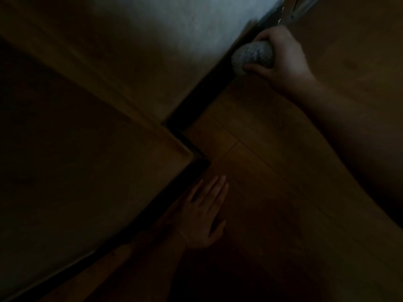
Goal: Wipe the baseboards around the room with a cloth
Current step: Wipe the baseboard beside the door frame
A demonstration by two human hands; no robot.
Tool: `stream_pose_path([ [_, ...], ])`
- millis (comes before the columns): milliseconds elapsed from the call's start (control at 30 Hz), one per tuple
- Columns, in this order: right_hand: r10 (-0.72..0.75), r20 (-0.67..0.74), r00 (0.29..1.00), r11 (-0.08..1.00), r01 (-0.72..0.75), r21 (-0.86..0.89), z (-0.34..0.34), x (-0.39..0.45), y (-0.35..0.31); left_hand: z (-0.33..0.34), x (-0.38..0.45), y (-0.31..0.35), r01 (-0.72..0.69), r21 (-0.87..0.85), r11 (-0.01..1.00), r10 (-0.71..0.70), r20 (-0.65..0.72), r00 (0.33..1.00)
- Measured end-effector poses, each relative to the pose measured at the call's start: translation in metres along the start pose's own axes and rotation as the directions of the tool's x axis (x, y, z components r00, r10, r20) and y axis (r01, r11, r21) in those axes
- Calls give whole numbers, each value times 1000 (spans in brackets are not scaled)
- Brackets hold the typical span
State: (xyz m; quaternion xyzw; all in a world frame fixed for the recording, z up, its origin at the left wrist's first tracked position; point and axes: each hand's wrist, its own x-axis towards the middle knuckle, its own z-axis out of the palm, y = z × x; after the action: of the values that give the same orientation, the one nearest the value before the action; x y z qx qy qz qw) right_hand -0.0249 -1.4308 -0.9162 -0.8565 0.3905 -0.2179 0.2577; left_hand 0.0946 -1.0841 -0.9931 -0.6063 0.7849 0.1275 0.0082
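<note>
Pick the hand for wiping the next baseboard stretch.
Right. The right hand grips the balled grey cloth against the dark baseboard; the left hand lies flat on the wooden floor, holding nothing.

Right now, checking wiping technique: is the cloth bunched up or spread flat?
Bunched: the cloth is a rounded wad gripped in the right hand.

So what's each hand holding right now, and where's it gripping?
The right hand grips a bunched cloth around its middle, fingers over the top, thumb beneath, against the dark baseboard. The left hand holds nothing, resting flat on the floor.
</note>
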Motion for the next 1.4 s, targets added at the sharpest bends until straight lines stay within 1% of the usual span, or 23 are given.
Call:
stream_pose_path([
  [100,-51,39,998,994,55,-91,-11,15,14,-1,0,0,0,-9,1000,0,-5,1000],
  [167,-47,21,999,987,50,-152,-17,21,28,-1,0,0,-4,6,1000,4,2,1000],
  [200,-18,-23,1000,985,14,-172,-20,25,37,-2,0,0,-5,15,1000,5,6,1000],
  [233,39,-93,995,984,-55,-172,-25,28,47,-3,1,0,-4,22,1000,4,6,1000],
  [300,200,-228,953,965,-232,-123,-35,36,64,-4,1,0,-3,23,1000,3,2,1000],
  [367,314,-255,914,937,-341,-69,-41,42,73,-4,1,1,-4,25,1000,4,2,1000],
  [400,333,-257,907,933,-356,-47,-42,43,72,-4,1,0,-7,27,1000,7,0,1000],
  [500,282,-279,918,956,-292,6,-31,29,49,-4,0,1,-10,25,1000,11,-10,1000],
  [533,260,-264,929,964,-263,24,-24,19,36,-4,0,1,-11,28,1000,11,-8,1000],
  [567,242,-226,944,970,-237,47,-16,6,24,-4,0,1,-13,33,999,13,-1,1000],
  [633,185,-95,978,978,-174,114,2,-18,-6,-4,-1,0,-17,35,999,16,10,1000],
  [700,82,17,996,978,-84,189,18,-39,-38,-4,-1,0,-17,21,1000,16,8,1000],
  [767,-8,29,1000,971,1,241,32,-53,-65,-4,-1,-1,-14,17,1000,14,8,1000],
  [867,-82,45,996,960,66,273,51,-66,-93,-4,-1,-1,-18,22,1000,17,3,1000],
  [933,-104,100,990,957,73,281,62,-71,-103,-3,-1,-1,-22,27,999,22,-5,1000],
  [1000,-87,125,988,956,47,291,71,-75,-111,-3,0,-2,-20,32,999,21,-9,1000],
  [1133,-9,87,996,949,-19,316,80,-73,-120,-3,-1,0,-27,19,999,28,-14,1000],
  [1233,-9,75,997,954,-14,299,80,-67,-120,-4,0,0,-19,13,1000,20,-30,999],
  [1333,-44,109,993,956,10,292,76,-61,-116,-5,0,1,-15,15,1000,15,-16,1000],
  [1400,-61,123,990,966,28,256,68,-54,-109,-6,0,1,-14,21,1000,14,-11,1000],
])
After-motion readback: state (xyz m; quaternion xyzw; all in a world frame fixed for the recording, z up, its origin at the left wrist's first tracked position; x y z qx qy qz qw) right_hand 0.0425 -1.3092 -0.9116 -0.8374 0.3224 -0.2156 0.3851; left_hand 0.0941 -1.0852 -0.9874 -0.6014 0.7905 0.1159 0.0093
